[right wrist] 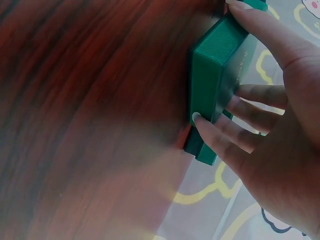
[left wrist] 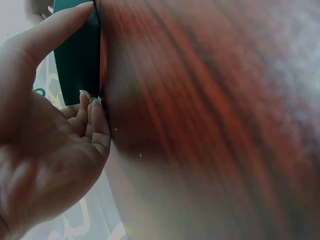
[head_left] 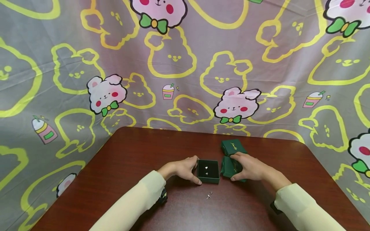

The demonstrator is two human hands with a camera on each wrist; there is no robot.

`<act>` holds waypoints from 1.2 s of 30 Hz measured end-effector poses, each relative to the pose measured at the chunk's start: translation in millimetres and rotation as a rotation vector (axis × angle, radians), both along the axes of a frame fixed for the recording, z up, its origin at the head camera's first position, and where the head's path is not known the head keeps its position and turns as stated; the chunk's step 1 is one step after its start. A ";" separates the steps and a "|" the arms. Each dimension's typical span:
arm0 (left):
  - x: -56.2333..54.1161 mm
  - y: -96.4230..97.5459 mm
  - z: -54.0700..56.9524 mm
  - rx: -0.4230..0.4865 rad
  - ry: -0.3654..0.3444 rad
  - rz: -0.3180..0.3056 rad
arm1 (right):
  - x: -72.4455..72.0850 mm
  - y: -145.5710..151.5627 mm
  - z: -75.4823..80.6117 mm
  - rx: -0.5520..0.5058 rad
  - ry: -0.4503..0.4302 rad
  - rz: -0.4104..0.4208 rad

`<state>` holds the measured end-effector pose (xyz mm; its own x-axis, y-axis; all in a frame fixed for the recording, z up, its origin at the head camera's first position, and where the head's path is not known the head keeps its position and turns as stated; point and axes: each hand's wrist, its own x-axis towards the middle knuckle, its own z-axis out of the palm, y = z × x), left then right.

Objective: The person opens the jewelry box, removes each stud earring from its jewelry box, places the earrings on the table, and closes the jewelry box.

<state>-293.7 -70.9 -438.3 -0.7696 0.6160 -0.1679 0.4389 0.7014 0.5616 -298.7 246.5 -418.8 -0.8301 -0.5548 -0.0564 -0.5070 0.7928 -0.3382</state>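
Observation:
My left hand (head_left: 182, 170) holds a dark green jewelry box (head_left: 208, 181) by its left side, thumb at the near corner and fingers at the far one. The box lies lidless on the table, and two small star-shaped earrings (head_left: 206, 167) sit on its black lining. Just to its right, my right hand (head_left: 252, 167) grips a green box lid (head_left: 227, 166) with gold lettering, thumb and fingers at opposite ends. In the right wrist view, the lid (right wrist: 206, 80) shows a ribbed side. Small silvery pieces (head_left: 208, 195) lie on the table in front of the open box.
Behind the lid stands another green box (head_left: 233, 146) with gold lettering, close to my right fingers. The reddish-brown wooden table (head_left: 138, 147) reaches back to a grey cloth (head_left: 185, 86) with yellow bear outlines, which also hangs at both sides.

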 end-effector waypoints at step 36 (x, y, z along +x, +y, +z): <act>0.6 -0.6 -2.2 0.003 0.015 0.018 | -11.0 16.5 -9.3 -0.034 0.091 0.024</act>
